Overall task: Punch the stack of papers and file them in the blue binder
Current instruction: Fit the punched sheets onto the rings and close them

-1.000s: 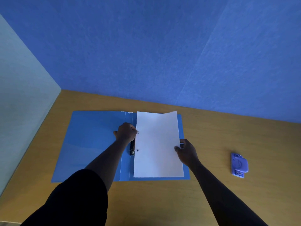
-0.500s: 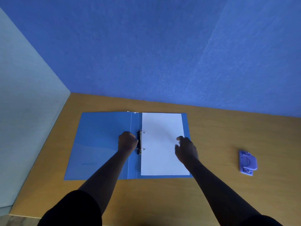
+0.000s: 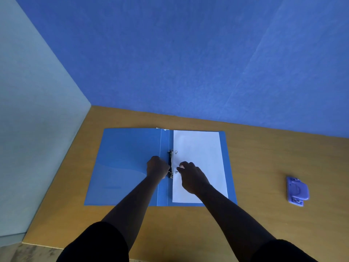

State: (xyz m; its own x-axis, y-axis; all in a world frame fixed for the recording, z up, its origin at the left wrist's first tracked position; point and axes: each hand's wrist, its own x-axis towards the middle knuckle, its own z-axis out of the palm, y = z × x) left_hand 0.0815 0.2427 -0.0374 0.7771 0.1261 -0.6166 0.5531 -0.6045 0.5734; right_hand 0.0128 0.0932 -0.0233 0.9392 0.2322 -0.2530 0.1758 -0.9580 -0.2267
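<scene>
With the papers (image 3: 198,163) lying on the open blue binder (image 3: 128,163) just right of its ring mechanism (image 3: 171,163), the left hand (image 3: 157,168), clenched beside the mechanism, should steady it while the right hand's (image 3: 192,176) loosely curled, empty grip presses the sheets flat before the rings snap closed.

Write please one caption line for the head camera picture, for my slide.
Both hands, left hand and right hand, work at the ring clip of the open blue binder holding white papers.
</scene>
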